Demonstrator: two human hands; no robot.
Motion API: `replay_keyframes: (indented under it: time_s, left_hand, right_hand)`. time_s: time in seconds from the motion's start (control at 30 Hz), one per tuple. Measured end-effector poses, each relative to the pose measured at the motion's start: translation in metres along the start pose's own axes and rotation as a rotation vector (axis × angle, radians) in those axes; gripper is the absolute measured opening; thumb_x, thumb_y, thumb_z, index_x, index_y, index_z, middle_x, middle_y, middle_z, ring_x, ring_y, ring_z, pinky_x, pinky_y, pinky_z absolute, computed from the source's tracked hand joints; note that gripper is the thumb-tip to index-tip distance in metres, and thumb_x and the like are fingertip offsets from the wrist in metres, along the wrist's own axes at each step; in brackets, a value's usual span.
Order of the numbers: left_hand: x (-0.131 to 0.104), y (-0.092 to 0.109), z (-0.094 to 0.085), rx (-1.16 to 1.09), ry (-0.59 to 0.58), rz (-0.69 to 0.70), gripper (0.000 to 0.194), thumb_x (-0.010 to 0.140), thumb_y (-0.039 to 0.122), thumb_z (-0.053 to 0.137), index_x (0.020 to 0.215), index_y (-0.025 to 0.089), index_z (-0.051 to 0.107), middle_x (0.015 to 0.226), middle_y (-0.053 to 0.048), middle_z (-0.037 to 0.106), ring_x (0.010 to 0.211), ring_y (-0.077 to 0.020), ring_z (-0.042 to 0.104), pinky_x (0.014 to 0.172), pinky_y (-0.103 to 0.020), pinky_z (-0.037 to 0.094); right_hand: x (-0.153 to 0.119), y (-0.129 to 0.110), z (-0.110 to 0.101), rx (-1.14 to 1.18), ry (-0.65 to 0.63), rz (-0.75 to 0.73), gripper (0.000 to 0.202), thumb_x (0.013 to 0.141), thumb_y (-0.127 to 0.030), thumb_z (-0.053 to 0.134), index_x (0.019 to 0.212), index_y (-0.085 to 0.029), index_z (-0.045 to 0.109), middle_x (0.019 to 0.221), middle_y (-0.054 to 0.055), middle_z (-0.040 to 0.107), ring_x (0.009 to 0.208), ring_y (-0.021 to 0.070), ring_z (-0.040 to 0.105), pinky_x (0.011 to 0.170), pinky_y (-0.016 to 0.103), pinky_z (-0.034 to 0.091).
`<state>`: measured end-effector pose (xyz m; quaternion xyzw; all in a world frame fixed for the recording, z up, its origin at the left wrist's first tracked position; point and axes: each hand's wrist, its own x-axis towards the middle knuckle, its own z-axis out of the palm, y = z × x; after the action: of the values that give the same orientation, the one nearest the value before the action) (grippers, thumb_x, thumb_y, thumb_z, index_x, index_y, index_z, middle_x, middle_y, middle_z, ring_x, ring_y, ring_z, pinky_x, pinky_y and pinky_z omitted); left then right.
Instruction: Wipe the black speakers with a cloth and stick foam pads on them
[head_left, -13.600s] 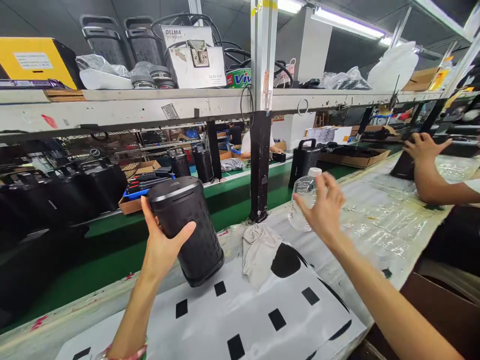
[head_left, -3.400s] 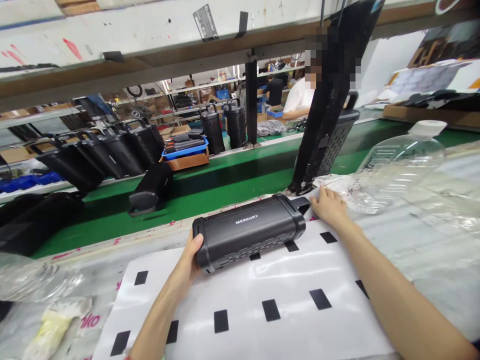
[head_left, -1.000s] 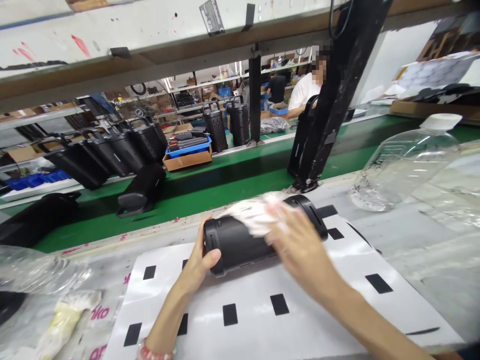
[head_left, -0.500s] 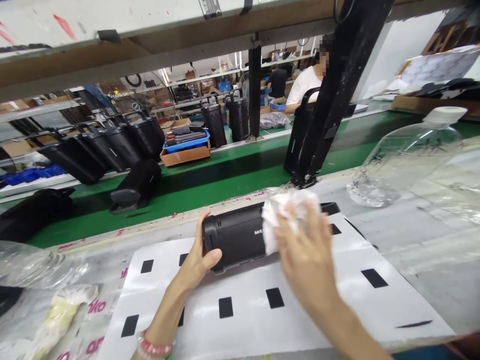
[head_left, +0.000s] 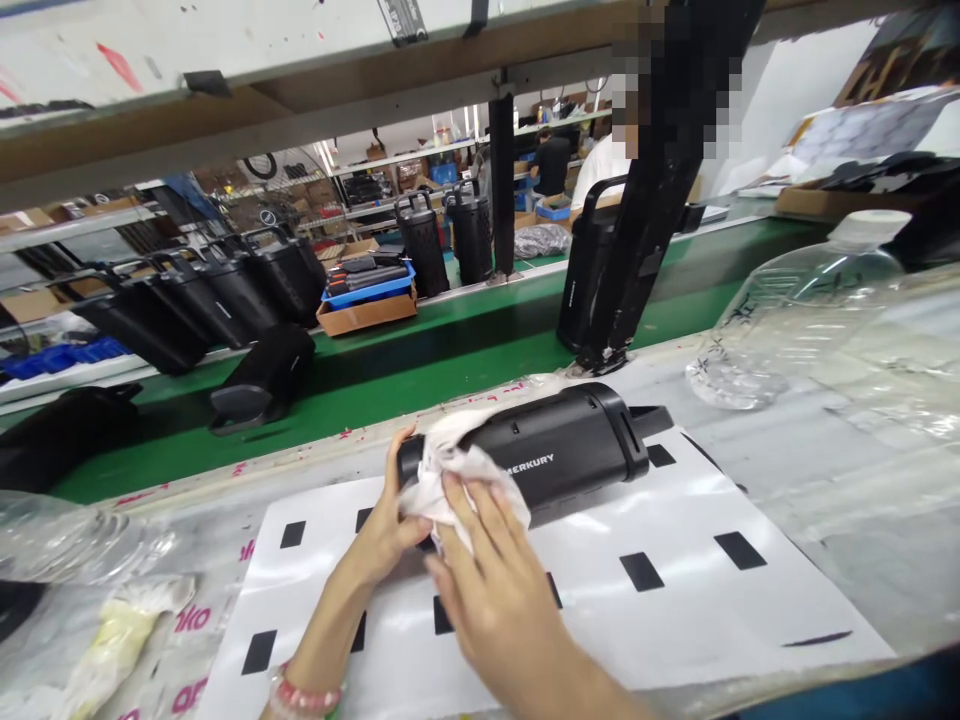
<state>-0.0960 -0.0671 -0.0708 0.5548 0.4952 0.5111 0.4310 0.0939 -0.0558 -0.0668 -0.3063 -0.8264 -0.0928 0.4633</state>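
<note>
A black cylindrical speaker [head_left: 562,455] lettered MERKURY lies on its side on a white sheet [head_left: 600,640] with black squares. Its carry handle [head_left: 654,422] points to the right. My left hand [head_left: 386,525] grips the speaker's left end, thumb in front and fingers behind. A crumpled white cloth [head_left: 465,480] covers the front of that end. With fingers laid over it, my right hand [head_left: 499,575] presses the cloth against the speaker, close beside my left thumb.
Beyond the bench runs a green conveyor [head_left: 405,370] carrying another black speaker [head_left: 262,375]. One more speaker [head_left: 589,270] stands by a dark post [head_left: 645,220]. A clear plastic bottle [head_left: 802,310] lies at right; a yellowish-white bundle [head_left: 112,640] is at left. People work in the background.
My right hand has slid the cloth leftward along the speaker, from its right part to its left end, uncovering the lettering. My left hand keeps its hold.
</note>
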Motion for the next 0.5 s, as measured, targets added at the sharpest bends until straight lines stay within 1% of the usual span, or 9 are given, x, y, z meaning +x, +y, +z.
replay_keyframes:
  time_s: [0.07,0.1,0.2,0.27,0.33,0.4,0.43,0.47,0.5]
  left_hand:
    - [0.001,0.001,-0.001,-0.018,-0.003,0.001,0.098,0.075,0.06,0.067,0.15,0.026,0.014,0.152,-0.012,0.035,0.14,-0.0353,0.033,0.119,-0.046,0.019]
    - [0.001,0.002,-0.001,-0.029,-0.012,-0.011,0.097,0.076,0.06,0.066,0.15,0.026,0.014,0.151,-0.012,0.035,0.138,-0.0354,0.035,0.118,-0.047,0.023]
    - [0.003,0.007,0.0,-0.042,-0.018,-0.042,0.095,0.076,0.061,0.065,0.149,0.026,0.015,0.145,-0.013,0.042,0.136,-0.037,0.038,0.112,-0.047,0.033]
    - [0.003,0.008,0.0,-0.04,-0.024,-0.046,0.095,0.075,0.061,0.066,0.148,0.026,0.016,0.141,-0.013,0.045,0.137,-0.0377,0.036,0.111,-0.047,0.035]
    - [0.003,0.009,0.0,-0.035,-0.037,-0.041,0.096,0.073,0.062,0.067,0.148,0.028,0.016,0.142,-0.012,0.044,0.138,-0.038,0.035,0.11,-0.047,0.036]
    - [0.003,0.008,0.0,-0.026,-0.049,-0.039,0.098,0.072,0.062,0.068,0.148,0.029,0.015,0.142,-0.012,0.044,0.138,-0.0389,0.034,0.109,-0.049,0.037]
    - [0.003,0.008,0.0,-0.02,-0.048,-0.039,0.099,0.072,0.062,0.068,0.148,0.028,0.015,0.142,-0.013,0.044,0.139,-0.0396,0.032,0.109,-0.049,0.038]
    - [0.003,0.008,0.0,-0.013,-0.043,-0.039,0.099,0.072,0.063,0.068,0.148,0.028,0.015,0.142,-0.013,0.043,0.141,-0.0405,0.029,0.108,-0.05,0.038]
    - [0.003,0.008,0.0,-0.006,-0.034,-0.038,0.1,0.071,0.064,0.068,0.148,0.027,0.015,0.143,-0.013,0.042,0.143,-0.0413,0.025,0.108,-0.05,0.038]
  right_hand:
    - [0.001,-0.007,0.006,0.036,-0.07,0.009,0.025,0.094,-0.026,0.053,0.115,-0.02,0.065,0.138,0.006,0.059,0.129,0.0265,0.051,0.111,0.045,0.038]
    - [0.001,-0.001,0.005,0.025,-0.095,0.033,0.024,0.095,-0.03,0.052,0.113,-0.022,0.065,0.141,0.005,0.056,0.131,0.0271,0.049,0.111,0.047,0.037]
    - [-0.001,0.046,-0.015,-0.067,-0.072,0.151,0.025,0.097,-0.029,0.047,0.114,-0.021,0.064,0.143,0.011,0.053,0.137,0.0317,0.04,0.111,0.056,0.033]
    - [-0.002,0.08,-0.037,-0.077,0.003,0.254,0.025,0.097,-0.028,0.046,0.111,-0.019,0.065,0.133,0.014,0.059,0.132,0.0328,0.045,0.108,0.056,0.037]
    - [-0.001,0.105,-0.061,0.006,0.068,0.479,0.027,0.096,-0.037,0.047,0.097,-0.019,0.068,0.11,0.013,0.069,0.112,0.0318,0.06,0.097,0.05,0.048]
    - [0.001,0.124,-0.083,0.132,0.114,0.876,0.033,0.091,-0.047,0.052,0.086,-0.019,0.068,0.088,0.011,0.071,0.089,0.0306,0.067,0.079,0.045,0.055]
    - [0.003,0.134,-0.093,0.21,0.166,1.069,0.034,0.089,-0.049,0.054,0.087,-0.018,0.068,0.083,0.012,0.071,0.083,0.0306,0.068,0.07,0.043,0.056]
    - [0.007,0.144,-0.102,0.29,0.247,1.194,0.035,0.089,-0.049,0.055,0.091,-0.017,0.068,0.084,0.013,0.071,0.081,0.0309,0.069,0.064,0.042,0.056]
    - [0.012,0.157,-0.111,0.327,0.338,1.199,0.036,0.09,-0.047,0.053,0.096,-0.015,0.068,0.089,0.016,0.072,0.082,0.031,0.069,0.06,0.041,0.055]
